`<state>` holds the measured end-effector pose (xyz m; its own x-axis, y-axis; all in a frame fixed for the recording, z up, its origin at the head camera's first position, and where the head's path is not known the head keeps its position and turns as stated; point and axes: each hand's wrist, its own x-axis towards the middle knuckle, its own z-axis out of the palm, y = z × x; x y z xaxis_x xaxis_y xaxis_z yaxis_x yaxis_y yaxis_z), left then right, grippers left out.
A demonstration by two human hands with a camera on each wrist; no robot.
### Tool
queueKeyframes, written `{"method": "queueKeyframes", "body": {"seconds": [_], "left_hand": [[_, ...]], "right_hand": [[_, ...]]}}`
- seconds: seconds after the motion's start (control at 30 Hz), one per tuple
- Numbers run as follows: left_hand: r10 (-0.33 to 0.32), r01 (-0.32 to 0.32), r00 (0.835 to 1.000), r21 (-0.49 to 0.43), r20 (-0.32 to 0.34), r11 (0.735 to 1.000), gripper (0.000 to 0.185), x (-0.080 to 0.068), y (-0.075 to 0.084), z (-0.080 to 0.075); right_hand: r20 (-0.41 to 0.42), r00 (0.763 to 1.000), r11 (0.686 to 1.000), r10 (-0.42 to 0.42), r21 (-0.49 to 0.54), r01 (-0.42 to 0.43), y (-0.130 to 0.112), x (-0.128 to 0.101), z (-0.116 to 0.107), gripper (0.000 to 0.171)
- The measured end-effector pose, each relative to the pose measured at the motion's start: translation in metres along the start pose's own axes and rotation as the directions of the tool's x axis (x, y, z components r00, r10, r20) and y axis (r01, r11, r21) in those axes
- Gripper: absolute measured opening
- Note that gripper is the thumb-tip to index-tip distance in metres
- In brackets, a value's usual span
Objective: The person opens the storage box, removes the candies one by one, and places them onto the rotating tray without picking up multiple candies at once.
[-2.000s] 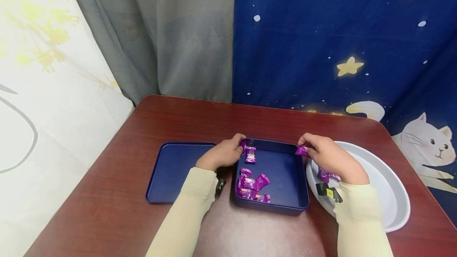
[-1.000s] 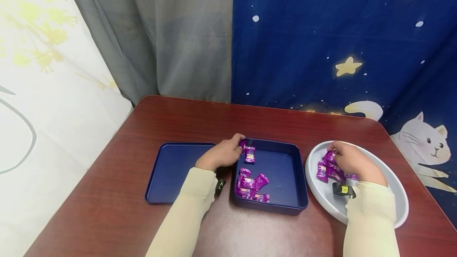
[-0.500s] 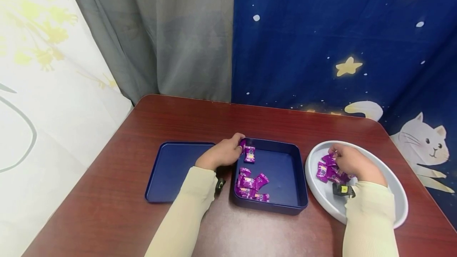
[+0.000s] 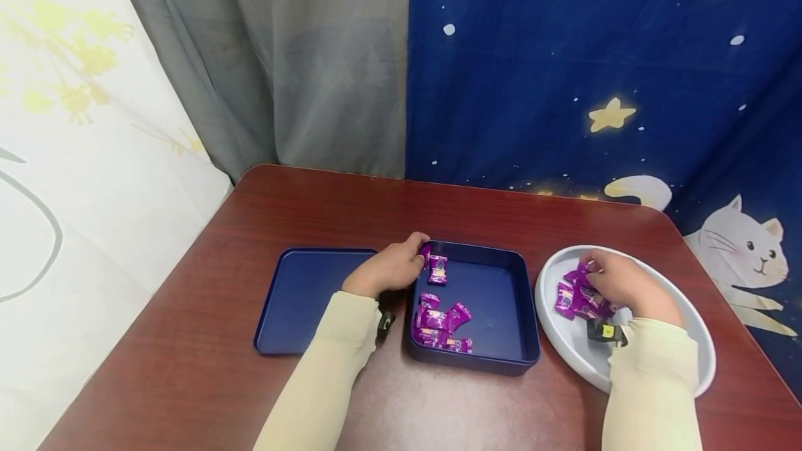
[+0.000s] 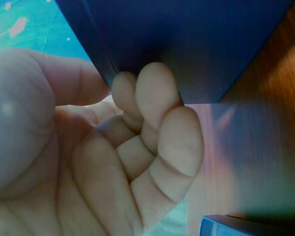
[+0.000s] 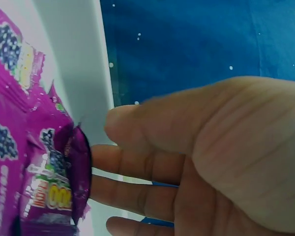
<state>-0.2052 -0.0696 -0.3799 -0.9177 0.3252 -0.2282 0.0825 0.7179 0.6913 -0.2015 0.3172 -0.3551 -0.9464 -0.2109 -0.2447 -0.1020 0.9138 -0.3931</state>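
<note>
Your right hand [image 4: 617, 284] pinches 1 purple candy packet [image 6: 71, 169] over the white plate [image 4: 692, 312] — light, crinkly, slippery, so take its sealed edge — while your left hand [image 4: 390, 268] curls on the blue box [image 4: 501, 360] rim.

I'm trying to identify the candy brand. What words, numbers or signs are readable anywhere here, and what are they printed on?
Nothing reads for certain.
Purple candy wrapper at the right hand: yellow-and-white lettering beside a grape picture, upside down and blurred; unreadable.
Wrappers in the blue box: print too small to read.
Yellow tag on the right wrist strap: too small.
White plate, blue lid: no text.
</note>
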Motion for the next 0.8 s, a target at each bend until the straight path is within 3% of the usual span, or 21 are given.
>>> {"method": "queueKeyframes", "body": {"seconds": [0.5,0.8], "left_hand": [[0.014,-0.014,1.0,0.008,-0.005,1.0,0.045,0.002,-0.003,0.001],[0.019,-0.019,1.0,0.018,-0.003,1.0,0.045,0.004,-0.003,0.002]], "right_hand": [[-0.01,1.0,0.999,-0.001,-0.053,0.0,-0.012,-0.004,-0.006,0.051],[-0.083,0.99,0.991,-0.115,-0.082,0.108,-0.032,-0.001,-0.005,0.053]]}}
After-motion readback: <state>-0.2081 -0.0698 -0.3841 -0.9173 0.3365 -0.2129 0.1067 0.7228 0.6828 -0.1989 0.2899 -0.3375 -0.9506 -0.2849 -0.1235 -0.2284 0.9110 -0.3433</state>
